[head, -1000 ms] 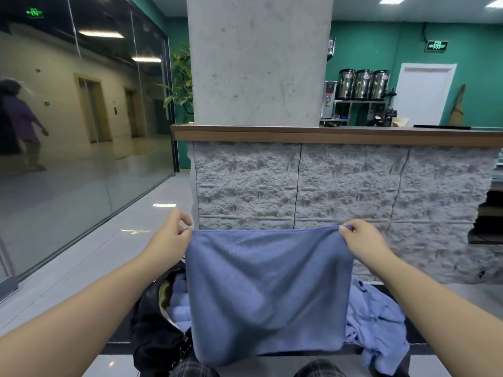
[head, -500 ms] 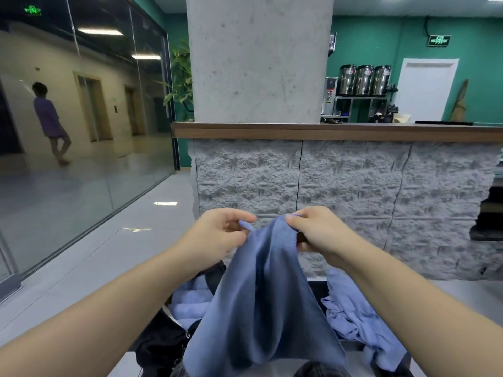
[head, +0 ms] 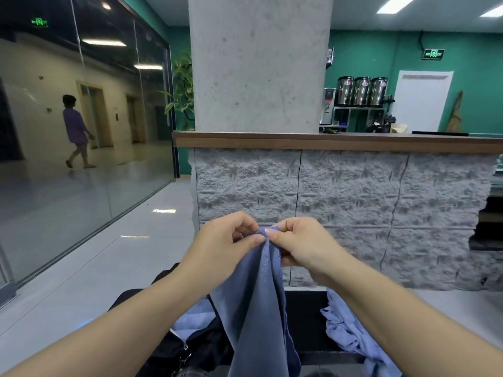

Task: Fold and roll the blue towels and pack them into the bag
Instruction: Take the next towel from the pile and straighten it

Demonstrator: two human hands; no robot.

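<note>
Your two hands now meet in the middle of the frame, where a second ago they were spread wide with the towel [head: 258, 308] stretched flat between them. Your left hand [head: 226, 248] pinches the towel's top edge between thumb and curled fingers, and your right hand [head: 299, 246] pinches the same edge just beside it, the thumbs almost touching. The towel has gone from an open sheet to a narrow doubled drape: it hangs from your fingertips straight down through the lower centre of the frame and runs off the bottom edge. Half a second ago your hands were already close together but a gap still showed between them; that gap has closed.

Below your left forearm, in the lower centre-left, the black bag [head: 190, 349] sits open, with pale blue cloth [head: 190, 319] showing inside it, partly hidden by the hanging towel. At the lower right a heap of loose blue towels [head: 351, 338] lies crumpled under your right forearm.

Behind the glass wall at the upper left, the passer-by [head: 76, 131] has walked further toward the middle of the corridor. The stone-faced counter [head: 353, 191] and the grey pillar [head: 258, 63] fill the background as before.
</note>
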